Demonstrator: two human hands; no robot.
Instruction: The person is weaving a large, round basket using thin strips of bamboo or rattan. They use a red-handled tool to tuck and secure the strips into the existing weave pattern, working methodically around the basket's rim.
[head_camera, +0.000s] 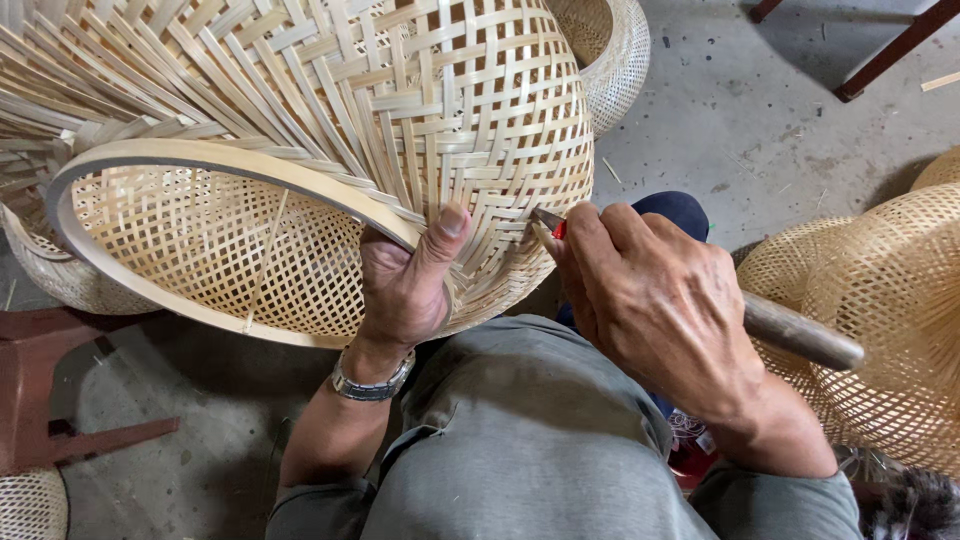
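The left grip (405, 285) is closed around the rim (230, 160) of a woven bamboo basket (420, 110), thumb pressed flat against the outside weave and the fingers curled out of sight inside the edge. A metal wristwatch (372, 385) sits just below this hand. The basket lies tilted on its side, its round opening facing left of the left grip, with loose strips fanning out above and to the left of it.

The right grip (650, 300), just right of the left one, is shut around a tool (800, 335) with a worn wooden handle that sticks out to the right past the wrist. The tool's thin tip (548, 222), with a bit of red at its base, emerges from between the thumb and forefinger and touches the basket's weave just beside the left thumb.

Below both grips is the person's lap in grey cloth (520, 440). Right of the right grip, close behind the handle, stand more woven baskets (890, 300). Above the right grip is bare concrete floor (740, 110), and another basket (610, 50) rests there behind the held one. Left of and below the left grip, a reddish-brown stool (40, 390) stands on the floor, and a further basket (60, 275) shows under the rim.
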